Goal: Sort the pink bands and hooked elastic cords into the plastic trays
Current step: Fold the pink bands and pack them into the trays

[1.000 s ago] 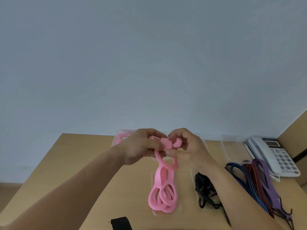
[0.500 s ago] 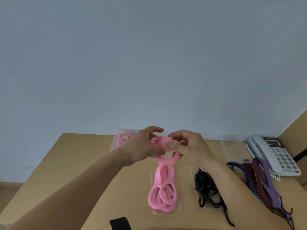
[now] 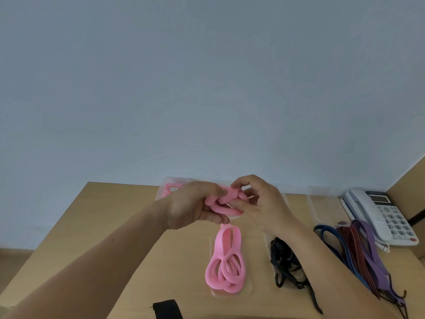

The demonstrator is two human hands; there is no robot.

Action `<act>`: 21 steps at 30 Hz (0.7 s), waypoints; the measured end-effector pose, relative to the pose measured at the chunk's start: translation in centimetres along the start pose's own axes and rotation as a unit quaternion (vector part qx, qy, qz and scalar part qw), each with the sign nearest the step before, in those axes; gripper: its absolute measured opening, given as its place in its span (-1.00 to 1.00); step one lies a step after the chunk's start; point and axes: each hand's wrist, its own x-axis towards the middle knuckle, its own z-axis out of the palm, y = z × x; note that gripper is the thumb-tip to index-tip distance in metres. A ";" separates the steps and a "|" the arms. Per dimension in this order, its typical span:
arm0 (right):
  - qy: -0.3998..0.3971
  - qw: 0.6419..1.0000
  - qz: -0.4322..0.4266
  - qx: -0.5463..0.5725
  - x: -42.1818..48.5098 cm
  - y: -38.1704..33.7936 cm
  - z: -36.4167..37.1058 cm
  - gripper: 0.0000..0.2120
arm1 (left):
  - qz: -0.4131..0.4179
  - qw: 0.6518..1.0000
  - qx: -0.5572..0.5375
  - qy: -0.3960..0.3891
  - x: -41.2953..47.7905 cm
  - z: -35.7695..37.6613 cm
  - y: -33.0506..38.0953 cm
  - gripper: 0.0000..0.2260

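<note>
Both hands are up over the desk [image 3: 103, 226] and meet in the middle. The left hand [image 3: 195, 203] curls its fingers round a folded pink band [image 3: 226, 210]. The right hand [image 3: 264, 203] pinches the same band from the other side. Fingers hide part of the band, so its full shape is hard to see.

Below, more pink bands [image 3: 226, 265] lie in a clear tray [image 3: 213, 293]. The right arm covers part of the black hooked cords [image 3: 284, 261]. A back tray [image 3: 161, 192] with pink inside peeks out behind the left hand. A black thing [image 3: 165, 309] is cut off at the bottom.
</note>
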 end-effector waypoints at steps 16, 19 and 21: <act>-0.047 0.963 0.137 0.226 0.3 0.9 -0.3 -0.65 | 0.080 0.984 0.113 0.110 1.2 -0.4 -1.4 -0.63; -0.009 0.967 0.139 0.215 0.5 1.5 -0.5 -0.77 | 0.091 0.973 0.159 0.139 1.4 -0.3 -1.8 -0.62; 0.003 0.966 0.144 0.213 0.6 1.8 -0.5 -0.77 | 0.103 0.970 0.158 0.154 1.6 -0.1 -2.2 -0.63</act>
